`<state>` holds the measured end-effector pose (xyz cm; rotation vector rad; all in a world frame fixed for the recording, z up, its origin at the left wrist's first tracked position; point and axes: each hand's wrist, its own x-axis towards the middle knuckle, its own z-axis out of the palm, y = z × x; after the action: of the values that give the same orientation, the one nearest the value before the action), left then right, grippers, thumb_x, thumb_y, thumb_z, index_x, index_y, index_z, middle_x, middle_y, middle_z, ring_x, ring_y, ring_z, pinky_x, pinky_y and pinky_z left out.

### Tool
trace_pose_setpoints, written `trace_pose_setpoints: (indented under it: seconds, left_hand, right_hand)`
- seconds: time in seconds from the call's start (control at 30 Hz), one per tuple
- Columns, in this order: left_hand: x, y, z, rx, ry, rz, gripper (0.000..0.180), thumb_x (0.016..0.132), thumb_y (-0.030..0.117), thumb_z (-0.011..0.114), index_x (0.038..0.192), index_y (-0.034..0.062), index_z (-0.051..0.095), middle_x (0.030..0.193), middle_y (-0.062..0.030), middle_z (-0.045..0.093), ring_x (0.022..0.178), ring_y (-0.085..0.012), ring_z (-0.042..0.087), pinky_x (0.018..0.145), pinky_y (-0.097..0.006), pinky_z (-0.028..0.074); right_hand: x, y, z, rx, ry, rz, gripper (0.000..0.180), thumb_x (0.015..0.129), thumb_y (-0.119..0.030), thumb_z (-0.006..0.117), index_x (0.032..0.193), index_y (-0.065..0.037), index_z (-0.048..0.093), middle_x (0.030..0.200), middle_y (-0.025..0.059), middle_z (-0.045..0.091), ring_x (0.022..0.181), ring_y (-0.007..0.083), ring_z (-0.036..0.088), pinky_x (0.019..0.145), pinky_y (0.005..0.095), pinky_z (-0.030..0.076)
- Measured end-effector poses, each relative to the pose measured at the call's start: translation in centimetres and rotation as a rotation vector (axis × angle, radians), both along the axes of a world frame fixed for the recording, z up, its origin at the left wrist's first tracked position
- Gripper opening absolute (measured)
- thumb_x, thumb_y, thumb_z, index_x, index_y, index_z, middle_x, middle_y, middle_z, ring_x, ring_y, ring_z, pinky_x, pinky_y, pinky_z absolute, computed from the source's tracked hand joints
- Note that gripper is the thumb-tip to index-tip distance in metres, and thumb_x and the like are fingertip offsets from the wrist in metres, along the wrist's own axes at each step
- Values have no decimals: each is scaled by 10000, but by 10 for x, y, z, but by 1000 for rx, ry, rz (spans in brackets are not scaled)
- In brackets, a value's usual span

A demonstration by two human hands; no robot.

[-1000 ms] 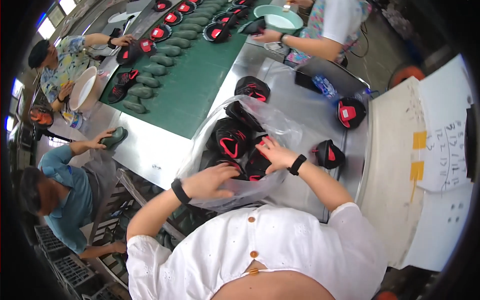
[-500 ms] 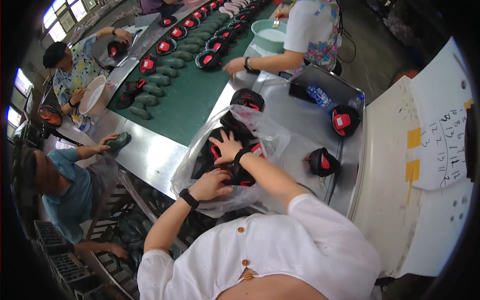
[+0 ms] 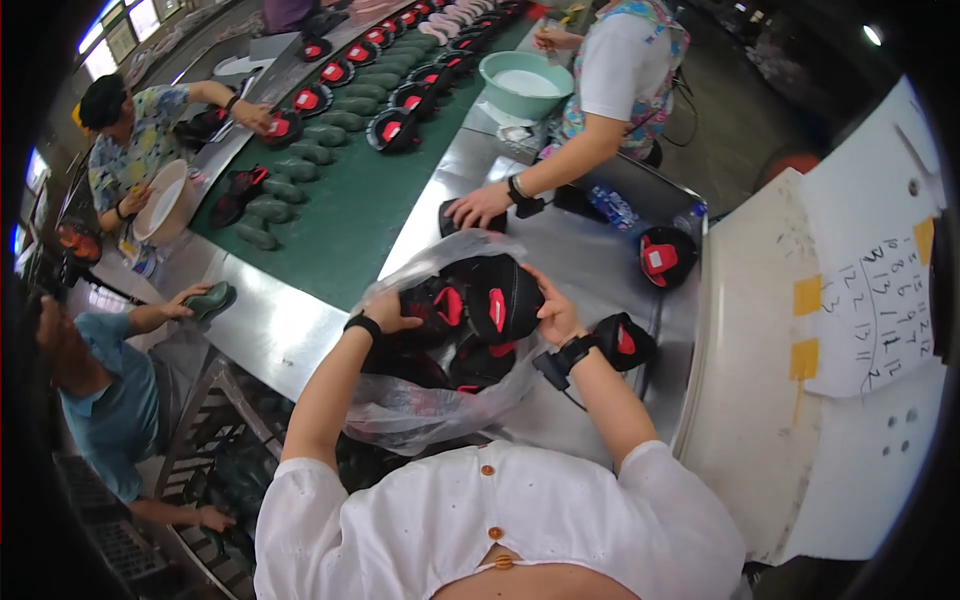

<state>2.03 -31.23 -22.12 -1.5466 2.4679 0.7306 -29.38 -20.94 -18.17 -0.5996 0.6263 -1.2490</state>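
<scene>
A clear plastic bag (image 3: 420, 410) lies on the steel table (image 3: 600, 270) in front of me, holding several black shoe uppers with red patches. My right hand (image 3: 553, 312) grips one black-and-red shoe upper (image 3: 503, 298) at the bag's mouth. My left hand (image 3: 388, 312) holds the bag's left edge beside another upper (image 3: 437, 305). Both wrists wear black bands. One more black-and-red upper (image 3: 625, 340) lies just right of my right wrist.
A co-worker's hand (image 3: 480, 205) rests on a dark piece across the table. A green conveyor belt (image 3: 340, 240) carries shoe lasts and uppers. A teal basin (image 3: 525, 82), another upper (image 3: 665, 255), and a white board with a paper sheet (image 3: 880, 300) stand nearby.
My right hand has lifted a black-and-red upper up at the bag's mouth; my left hand moved up to the bag's left edge. The co-worker's hand reached onto the table.
</scene>
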Motion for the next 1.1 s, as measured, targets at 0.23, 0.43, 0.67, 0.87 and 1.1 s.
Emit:
trace_pose_setpoints:
  seconds: [0.23,0.43,0.67,0.87,1.1]
  left_hand:
    - [-8,-18,-14,20,-103,124,768,519,471,800,1077,35,504,1120,-171,533,1100,-348,472,891,-431,412]
    - [-10,28,82,-222,366,-58,410,601,124,731,960,55,546,944,-143,575,928,-329,546,780,-402,449]
    - [6,44,95,-248,590,-120,534,590,64,725,1093,61,545,1000,-131,585,943,-323,562,832,-359,452]
    - [2,49,102,404,1141,329,442,725,43,691,1141,14,546,1028,-67,606,930,-159,584,810,-292,466]
    - [6,50,119,445,1021,117,203,838,27,544,1021,20,629,997,-11,595,849,-104,557,785,-226,439]
  right_hand:
    - [0,36,17,19,-198,-99,944,443,27,529,1359,-55,315,1336,115,406,1212,260,420,1051,345,304]
    - [27,45,86,-800,1202,28,681,557,64,487,1221,-84,465,1288,88,437,1221,281,399,1019,419,309]
    - [55,51,76,-1093,1473,-191,398,693,1,527,1025,-191,636,1164,94,468,1116,297,425,1000,447,311]
    - [40,64,70,-1052,1566,-142,471,656,36,529,1064,-183,614,1212,96,440,1158,292,381,992,419,302]
    - [26,73,88,-620,1360,-597,658,562,118,483,1192,-75,486,1198,132,459,1168,315,421,979,416,341]
